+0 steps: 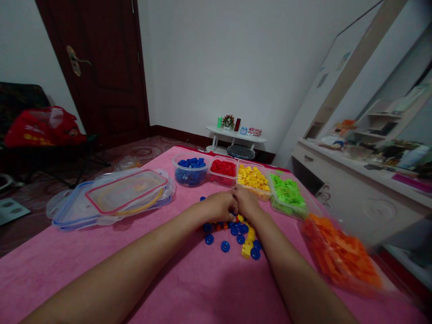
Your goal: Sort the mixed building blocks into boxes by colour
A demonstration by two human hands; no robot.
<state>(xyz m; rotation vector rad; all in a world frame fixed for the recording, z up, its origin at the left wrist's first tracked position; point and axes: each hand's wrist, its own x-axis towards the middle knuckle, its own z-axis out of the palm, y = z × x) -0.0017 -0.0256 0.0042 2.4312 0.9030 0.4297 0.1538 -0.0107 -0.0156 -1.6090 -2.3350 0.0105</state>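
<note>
My left hand [218, 207] is closed, its fingers curled over a small pile of plastic toy pieces. Right against it, my right hand [245, 201] has bent fingers, mostly hidden from this angle. Whatever small piece lies between the two hands cannot be made out. Just below them are several blue round pieces with a centre hole, such as one blue wheel [225, 246] lying flat. Yellow blocks [247, 247] lie among these, and a few orange and red bits show under the fingers.
Along the back of the pink-covered table [189, 288] stand tubs of blue pieces [191, 173], red pieces [223, 168], yellow pieces [253, 177] and green pieces [288, 191]. A box of orange pieces [340, 252] is at right. Stacked lids [126, 191] lie at left.
</note>
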